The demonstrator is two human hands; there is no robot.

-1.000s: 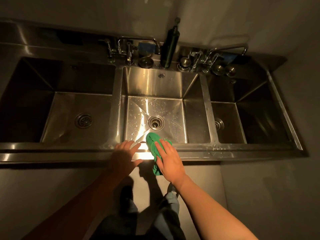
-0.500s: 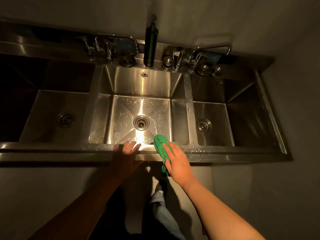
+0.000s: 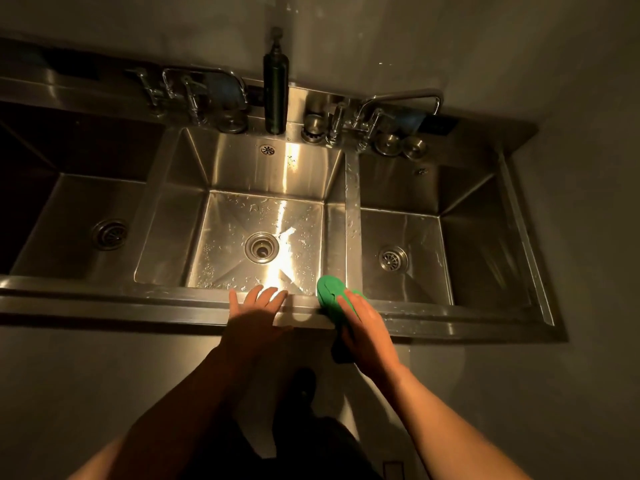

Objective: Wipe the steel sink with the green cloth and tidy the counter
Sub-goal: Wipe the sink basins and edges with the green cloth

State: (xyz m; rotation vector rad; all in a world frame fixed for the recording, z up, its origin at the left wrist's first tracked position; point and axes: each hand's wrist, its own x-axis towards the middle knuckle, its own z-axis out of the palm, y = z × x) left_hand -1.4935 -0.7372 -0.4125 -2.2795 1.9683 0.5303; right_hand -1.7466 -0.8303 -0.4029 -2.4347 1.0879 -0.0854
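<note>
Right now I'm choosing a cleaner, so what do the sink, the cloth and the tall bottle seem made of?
Sink: brushed stainless steel, judging by its streaky bright reflections. Cloth: soft green fabric, perhaps microfibre; it folds and drapes limply. Bottle: dark, glossy, plastic or glass; too dim to tell.

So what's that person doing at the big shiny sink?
They are cleaning it. The right hand presses a green cloth onto the front rim of the steel sink, near the divider between the middle and right basins. Part of the cloth hangs down over the edge. The left hand rests flat on the rim beside it. The middle basin has water drops in it, and a dark pump bottle stands at the back.
</note>
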